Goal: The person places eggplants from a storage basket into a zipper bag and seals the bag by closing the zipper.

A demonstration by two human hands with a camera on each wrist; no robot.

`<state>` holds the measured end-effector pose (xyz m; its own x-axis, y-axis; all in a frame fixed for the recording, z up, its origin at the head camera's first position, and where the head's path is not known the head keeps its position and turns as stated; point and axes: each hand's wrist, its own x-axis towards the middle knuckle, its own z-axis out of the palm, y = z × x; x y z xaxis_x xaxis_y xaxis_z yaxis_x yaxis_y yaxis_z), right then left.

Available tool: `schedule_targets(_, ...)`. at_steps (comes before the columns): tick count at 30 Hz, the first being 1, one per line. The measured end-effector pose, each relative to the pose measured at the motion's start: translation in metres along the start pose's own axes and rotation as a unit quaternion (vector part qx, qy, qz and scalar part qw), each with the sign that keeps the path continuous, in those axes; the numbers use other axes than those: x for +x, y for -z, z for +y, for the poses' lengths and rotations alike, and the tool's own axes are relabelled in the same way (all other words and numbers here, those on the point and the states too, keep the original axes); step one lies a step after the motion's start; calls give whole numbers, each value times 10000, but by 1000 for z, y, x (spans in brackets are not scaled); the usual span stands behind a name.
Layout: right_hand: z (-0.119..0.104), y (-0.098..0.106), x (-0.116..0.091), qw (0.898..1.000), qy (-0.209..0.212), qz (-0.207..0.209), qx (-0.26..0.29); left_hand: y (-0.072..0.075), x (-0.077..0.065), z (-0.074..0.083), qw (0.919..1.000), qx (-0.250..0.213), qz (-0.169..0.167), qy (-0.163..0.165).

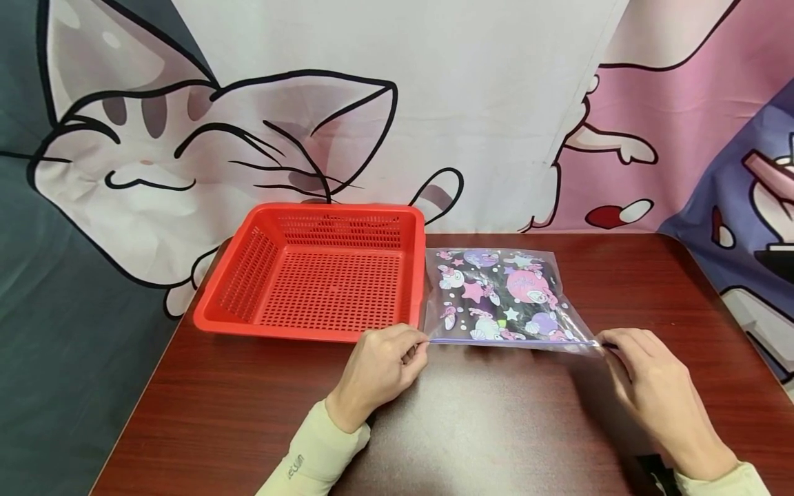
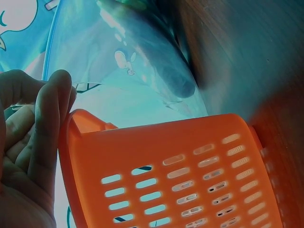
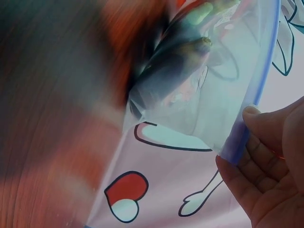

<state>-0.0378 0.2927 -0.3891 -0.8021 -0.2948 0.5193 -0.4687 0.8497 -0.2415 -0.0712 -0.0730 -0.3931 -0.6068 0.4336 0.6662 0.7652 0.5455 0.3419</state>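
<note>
A clear zip bag point(image 1: 496, 296) printed with pink, purple and white cartoon figures lies on the table, its purple zip strip point(image 1: 509, 342) towards me. My left hand point(image 1: 384, 365) pinches the strip's left end, beside the basket's near right corner. At the other end, my right hand point(image 1: 657, 393) pinches the strip's right corner between thumb and fingers; the right wrist view shows a purple end piece point(image 3: 235, 145) there. Inside the bag are dark, long, rounded items point(image 3: 171, 76) with greenish ends, partly hidden by the print; their exact kind is unclear.
A red perforated plastic basket point(image 1: 310, 331) with nothing visible in it stands left of the bag, close against it. The dark wooden table point(image 1: 471, 427) meets a cartoon-printed cloth point(image 1: 484, 103) along its back edge.
</note>
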Motion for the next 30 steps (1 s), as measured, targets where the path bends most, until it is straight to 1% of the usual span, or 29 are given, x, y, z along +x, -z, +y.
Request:
schedule_targets(4, 2, 3, -3, 9994, -248, -223, -114, 0, 0, 0, 10000, -7, -2, -3)
schedule_targets(8, 2, 5, -5, 9987, -395, -260, -167, 0, 1, 1, 10000, -11, -9, -19)
schedule_targets(18, 7, 7, -7, 9986, -441, -205, -188, 0, 0, 0, 10000, -31, -22, -11)
schedule_targets(25, 10, 8, -6, 9984, -504, -250, -81, 0, 0, -1, 10000, -46, -19, -24)
schedule_targets(30, 10, 7, -7, 9990, -430, -85, -49, 0, 0, 0, 10000, 8, -54, 13)
